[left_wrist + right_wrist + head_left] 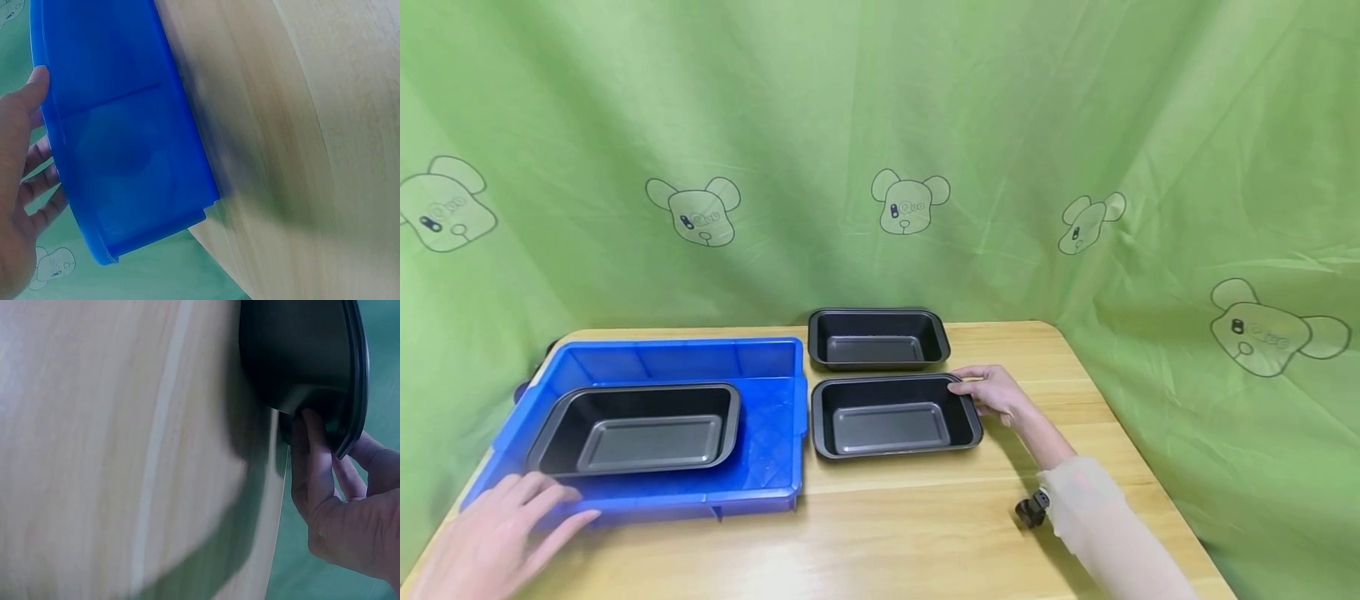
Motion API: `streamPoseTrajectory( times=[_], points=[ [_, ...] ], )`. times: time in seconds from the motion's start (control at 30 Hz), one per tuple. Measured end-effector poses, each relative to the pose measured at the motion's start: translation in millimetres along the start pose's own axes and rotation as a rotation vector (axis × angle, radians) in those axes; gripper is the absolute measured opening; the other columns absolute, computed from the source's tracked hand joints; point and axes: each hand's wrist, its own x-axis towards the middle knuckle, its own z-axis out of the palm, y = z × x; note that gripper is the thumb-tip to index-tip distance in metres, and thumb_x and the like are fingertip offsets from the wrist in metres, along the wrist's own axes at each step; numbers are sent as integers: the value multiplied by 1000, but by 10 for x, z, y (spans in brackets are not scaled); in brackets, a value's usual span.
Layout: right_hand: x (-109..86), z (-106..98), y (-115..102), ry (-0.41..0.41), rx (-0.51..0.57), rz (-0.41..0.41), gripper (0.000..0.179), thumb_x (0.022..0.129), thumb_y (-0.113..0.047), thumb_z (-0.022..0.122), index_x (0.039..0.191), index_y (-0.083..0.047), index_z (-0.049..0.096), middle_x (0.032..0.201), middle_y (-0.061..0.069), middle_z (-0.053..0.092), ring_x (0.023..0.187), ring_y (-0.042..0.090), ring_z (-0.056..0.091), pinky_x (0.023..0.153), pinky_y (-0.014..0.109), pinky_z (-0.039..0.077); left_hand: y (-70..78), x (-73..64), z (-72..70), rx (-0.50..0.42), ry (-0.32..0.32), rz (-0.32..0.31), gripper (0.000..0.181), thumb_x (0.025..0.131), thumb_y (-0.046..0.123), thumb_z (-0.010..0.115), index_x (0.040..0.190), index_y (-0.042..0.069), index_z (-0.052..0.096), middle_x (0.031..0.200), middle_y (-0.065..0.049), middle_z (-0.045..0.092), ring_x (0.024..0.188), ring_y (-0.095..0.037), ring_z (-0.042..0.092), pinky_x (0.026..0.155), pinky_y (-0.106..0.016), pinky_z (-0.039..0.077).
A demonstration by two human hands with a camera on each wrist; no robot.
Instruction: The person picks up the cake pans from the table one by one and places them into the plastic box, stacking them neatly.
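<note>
Blue tray (771, 425) holds one black loaf pan (651, 442).

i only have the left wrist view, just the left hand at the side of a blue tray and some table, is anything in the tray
Observer: Yes, the head view shows one black pan in the blue tray.
Operator: ok and what's past it on the right
Observer: The right hand holds the right end of a second black pan there.
Operator: any more of those
Observer: One more: a third black pan sits just beyond the second, on the side nearer the green curtain.
</note>
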Motion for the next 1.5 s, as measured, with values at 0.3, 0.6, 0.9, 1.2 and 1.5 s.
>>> streamPoseTrajectory(
  times=[0.3, 0.6, 0.9, 1.2, 1.5],
  points=[
    [-36, -12, 5, 17, 31, -16, 44, 96, -5, 75, 136, 7, 63, 90, 1, 82, 75, 10, 78, 69, 31, 65, -4, 3, 6, -14, 3, 9, 70, 101, 78, 36, 78, 22, 71, 74, 8, 62, 65, -21, 53, 61, -29, 39],
    [-94, -90, -17, 97, 13, -32, 44, 94, -7, 75, 134, 7, 65, 81, -4, 80, 69, 9, 76, 59, 24, 61, 1, -7, 24, -17, 18, 10, 71, 102, 77, 35, 77, 21, 70, 73, 8, 61, 64, -20, 52, 61, -28, 38],
    [-206, -184, 25, 136, 2, -29, 47, 95, -9, 75, 138, 6, 62, 80, -6, 79, 69, 7, 76, 57, 22, 59, 3, -13, 32, -27, 29, 18, 70, 103, 76, 35, 77, 21, 70, 73, 7, 61, 65, -20, 51, 62, -28, 38],
    [-296, -262, 26, 158, 11, -31, 53, 96, -12, 74, 142, 7, 57, 79, -11, 78, 69, 4, 75, 62, 23, 60, 0, 7, 25, -33, 30, 18, 70, 102, 77, 36, 77, 21, 70, 73, 7, 61, 65, -20, 51, 62, -29, 38],
    [-386, -359, 13, 161, 49, -26, 46, 97, -12, 75, 139, 0, 63, 79, -12, 78, 71, 5, 76, 65, 24, 62, -10, 1, 18, -39, 15, 16, 69, 101, 78, 39, 77, 22, 70, 74, 7, 62, 66, -22, 53, 64, -30, 39]
  ],
)
